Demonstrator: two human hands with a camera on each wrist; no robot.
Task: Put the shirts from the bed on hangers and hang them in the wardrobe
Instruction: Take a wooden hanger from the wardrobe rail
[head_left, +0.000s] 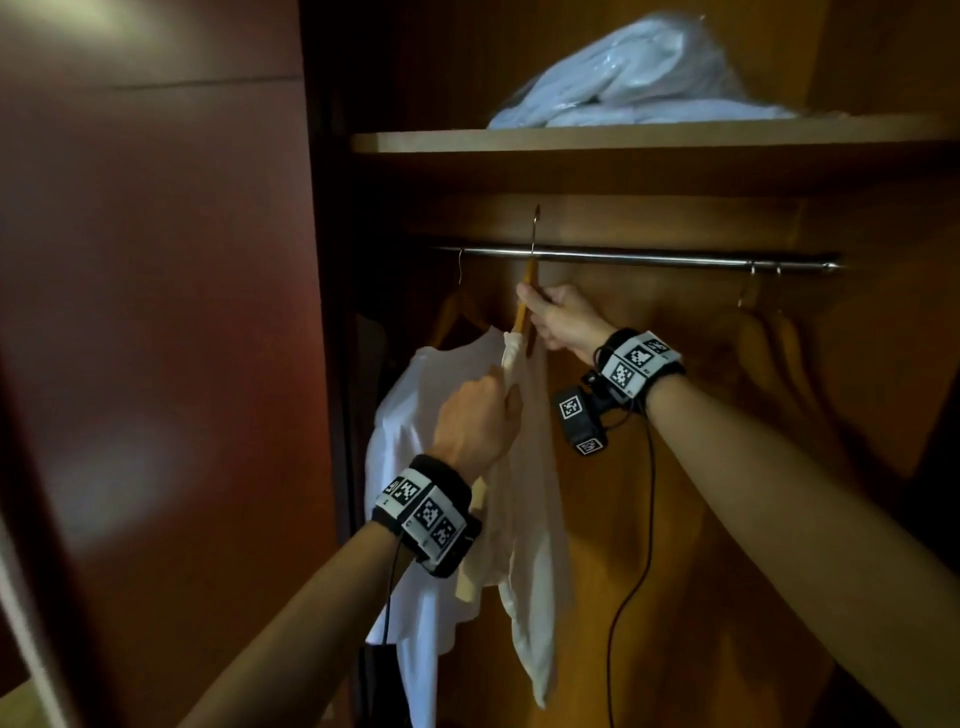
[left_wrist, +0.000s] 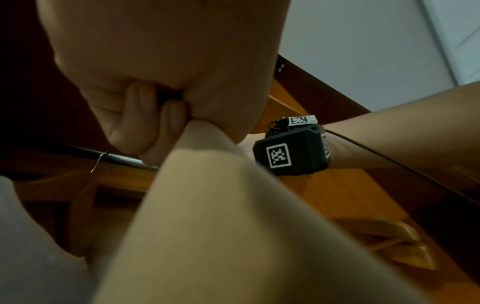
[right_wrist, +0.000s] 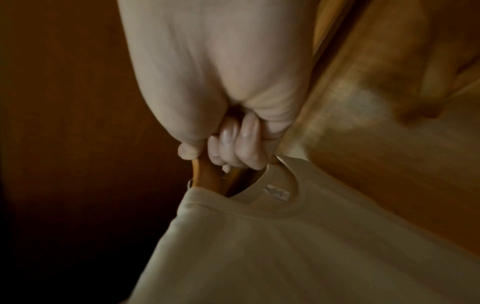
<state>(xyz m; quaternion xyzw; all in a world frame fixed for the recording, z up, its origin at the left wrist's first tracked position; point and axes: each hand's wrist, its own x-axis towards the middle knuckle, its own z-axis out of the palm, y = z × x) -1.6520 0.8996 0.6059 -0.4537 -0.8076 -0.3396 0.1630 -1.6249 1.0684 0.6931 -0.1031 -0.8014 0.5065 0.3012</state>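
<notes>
A cream shirt (head_left: 527, 519) hangs on a wooden hanger (head_left: 521, 306) inside the wardrobe. My right hand (head_left: 553, 317) grips the hanger near its neck; in the right wrist view its fingers (right_wrist: 233, 148) curl round the wood (right_wrist: 205, 176) just above the collar (right_wrist: 272, 199). The metal hook (head_left: 535, 228) rises above the rail (head_left: 649, 258), its wire crossing in front of it. My left hand (head_left: 480, 415) grips the shirt-covered shoulder of the hanger, fingers (left_wrist: 145, 123) curled on cream fabric (left_wrist: 221, 226). A white shirt (head_left: 400, 426) hangs on the rail's left end.
Empty wooden hangers (head_left: 763, 332) hang at the rail's right end. A shelf (head_left: 623, 140) above the rail carries plastic-wrapped bedding (head_left: 639, 78). The dark red wardrobe door (head_left: 156, 312) stands at the left. The rail between the white shirt's hook (head_left: 460, 265) and the empty hangers is bare.
</notes>
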